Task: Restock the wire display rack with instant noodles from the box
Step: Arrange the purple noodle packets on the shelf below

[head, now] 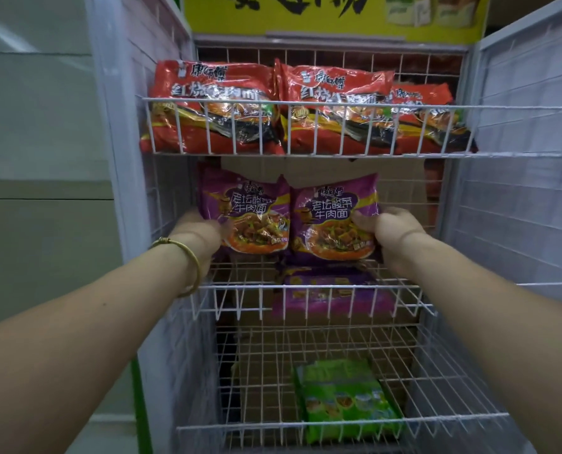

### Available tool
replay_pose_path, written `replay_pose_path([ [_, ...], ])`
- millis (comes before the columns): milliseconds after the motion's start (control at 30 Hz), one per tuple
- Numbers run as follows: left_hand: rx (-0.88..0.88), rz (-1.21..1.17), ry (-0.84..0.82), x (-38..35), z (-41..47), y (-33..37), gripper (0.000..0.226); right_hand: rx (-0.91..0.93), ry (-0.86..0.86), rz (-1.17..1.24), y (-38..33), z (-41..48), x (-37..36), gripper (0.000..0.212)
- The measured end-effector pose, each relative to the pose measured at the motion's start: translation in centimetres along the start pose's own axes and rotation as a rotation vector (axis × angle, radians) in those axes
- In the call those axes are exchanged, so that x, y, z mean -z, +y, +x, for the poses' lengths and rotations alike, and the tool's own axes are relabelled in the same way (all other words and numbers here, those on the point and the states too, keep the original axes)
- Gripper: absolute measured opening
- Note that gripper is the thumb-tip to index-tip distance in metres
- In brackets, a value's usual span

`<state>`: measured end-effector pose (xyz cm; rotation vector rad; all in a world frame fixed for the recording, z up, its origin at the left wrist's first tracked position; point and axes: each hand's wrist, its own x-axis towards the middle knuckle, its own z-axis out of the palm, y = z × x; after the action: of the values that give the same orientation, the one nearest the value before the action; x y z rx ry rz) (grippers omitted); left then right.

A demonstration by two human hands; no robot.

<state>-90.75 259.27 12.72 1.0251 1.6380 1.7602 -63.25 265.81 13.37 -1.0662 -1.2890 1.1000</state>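
Now the left hand (201, 235) is gripping one purple pack (250, 214), and the right hand (396, 235) is gripping a second purple pack (333, 221) beside it, both just over the middle shelf (306, 287). Red packs (214, 106) are filling the tier above that shelf, and a green pack (345, 398) is lying below it.

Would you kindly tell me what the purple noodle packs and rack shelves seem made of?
The purple noodle packs: glossy plastic film, judging by crinkles and glare. The rack shelves: thin metal wire, seemingly white-coated, in a grid.
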Motion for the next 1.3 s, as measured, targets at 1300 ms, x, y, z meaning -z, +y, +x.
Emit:
replay_pose_path([
  [1300, -0.036, -0.021, 0.056, -0.8, 4.4, -2.7, 0.031, 0.163, 0.034, -0.017, 2.7, 4.0, -3.2, 0.015],
])
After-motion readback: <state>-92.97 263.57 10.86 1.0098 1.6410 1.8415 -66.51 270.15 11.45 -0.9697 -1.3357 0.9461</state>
